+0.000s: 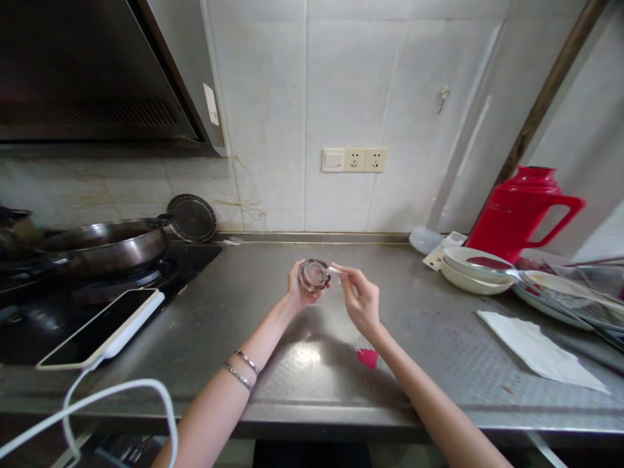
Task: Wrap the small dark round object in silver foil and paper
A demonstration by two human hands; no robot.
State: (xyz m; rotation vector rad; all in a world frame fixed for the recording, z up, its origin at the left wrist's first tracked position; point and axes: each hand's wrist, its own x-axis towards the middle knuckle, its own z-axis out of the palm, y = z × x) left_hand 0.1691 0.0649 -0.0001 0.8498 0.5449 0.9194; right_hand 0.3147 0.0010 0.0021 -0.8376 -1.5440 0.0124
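Note:
My left hand (302, 289) is wrapped around a small round glass jar (313, 275), its mouth tilted toward me and dark around the rim. In my right hand (361, 299) a thin white stick (333, 270) is pinched between thumb and fingers, its tip reaching over the jar's mouth. Whether that tip touches the glass I cannot tell. Both hands are held above the steel counter (273, 383). A red heart-shaped piece (367, 357) lies on the counter beside my right forearm.
A phone (97, 328) with a white cable (121, 385) lies across the stove's edge, near a steel pan (110, 246). At right are a red thermos (519, 214), stacked bowls (475, 276), plates (565, 292) and a white paper sheet (539, 348). A range hood (102, 78) overhangs the left.

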